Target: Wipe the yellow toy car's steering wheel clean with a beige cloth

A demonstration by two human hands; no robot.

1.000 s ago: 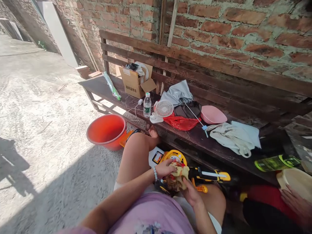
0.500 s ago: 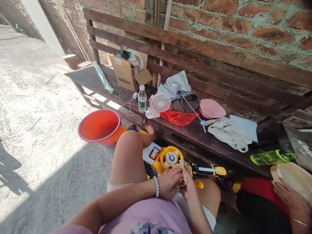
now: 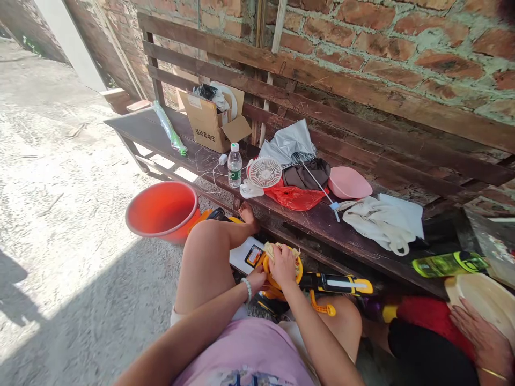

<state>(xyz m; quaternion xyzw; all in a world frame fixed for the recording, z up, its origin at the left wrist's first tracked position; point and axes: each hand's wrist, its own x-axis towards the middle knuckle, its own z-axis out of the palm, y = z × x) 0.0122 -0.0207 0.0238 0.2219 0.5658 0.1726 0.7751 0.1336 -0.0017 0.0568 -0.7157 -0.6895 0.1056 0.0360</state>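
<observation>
My right hand [image 3: 284, 266] is closed over a cream, lumpy bundle [image 3: 270, 250] of what looks like yarn or cord with some red in it. It lies over the yellow steering wheel [image 3: 300, 274] of a ride-on toy car [image 3: 240, 256] between my knees. My left hand [image 3: 256, 279], with a pale bead bracelet on the wrist, is closed at the wheel's left edge. Its fingertips are partly hidden, so what they pinch does not show. A yellow and black toy arm [image 3: 341, 284] extends to the right of the wheel.
A wooden bench [image 3: 314, 220] carries a cardboard box [image 3: 207, 123], water bottle [image 3: 234, 166], small fan [image 3: 264, 171], grey umbrella [image 3: 289, 142], pink basin [image 3: 350, 182] and cloth bag [image 3: 372, 222]. An orange tub [image 3: 161, 236] stands at left. Another person's hand [image 3: 478, 327] rests on a pale basin [image 3: 488, 300].
Both hands have moved forward and left from my lap to the steering wheel, the bundle with them. The left hand has left the bundle's top for the wheel's left edge.
</observation>
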